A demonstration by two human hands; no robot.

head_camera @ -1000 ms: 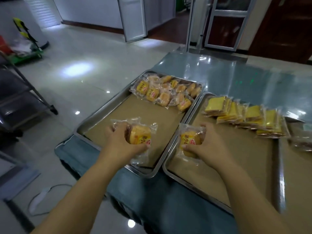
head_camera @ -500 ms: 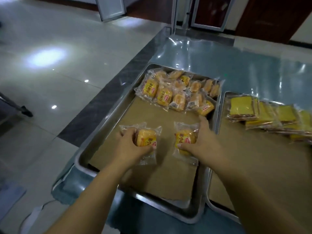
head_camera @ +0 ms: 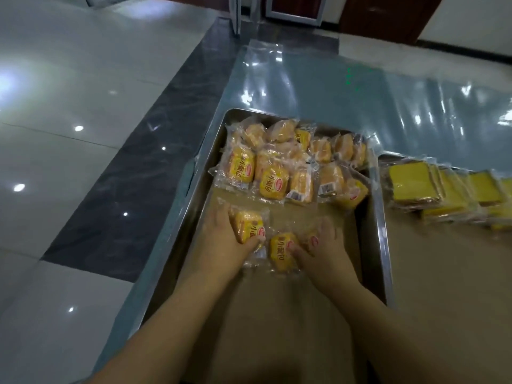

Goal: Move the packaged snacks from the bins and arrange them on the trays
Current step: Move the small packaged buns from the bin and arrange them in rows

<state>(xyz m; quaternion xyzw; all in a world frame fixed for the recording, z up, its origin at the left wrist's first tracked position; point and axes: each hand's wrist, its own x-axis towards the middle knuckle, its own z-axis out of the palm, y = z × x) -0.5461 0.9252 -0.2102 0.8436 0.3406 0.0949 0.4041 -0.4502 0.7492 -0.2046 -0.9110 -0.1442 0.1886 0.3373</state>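
A bread packet (head_camera: pixel 248 227) is being gripped by the left hand (head_camera: pixel 219 242), fingers curled round it; a second packet (head_camera: pixel 281 252) is being pinched by the right hand (head_camera: pixel 327 253), though blur is hiding part of that grip. Both are being held low over the steel tray (head_camera: pixel 380 217), just short of the rows (head_camera: pixel 273 181) at its far end, probably to begin the next row.

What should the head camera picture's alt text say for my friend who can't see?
A person's left hand grips the left bun and the right hand grips the right bun, both plastic-wrapped, low over a paper-lined metal tray. A pile of wrapped buns fills the tray's far end, and yellow cake slices lie on the next tray to the right.
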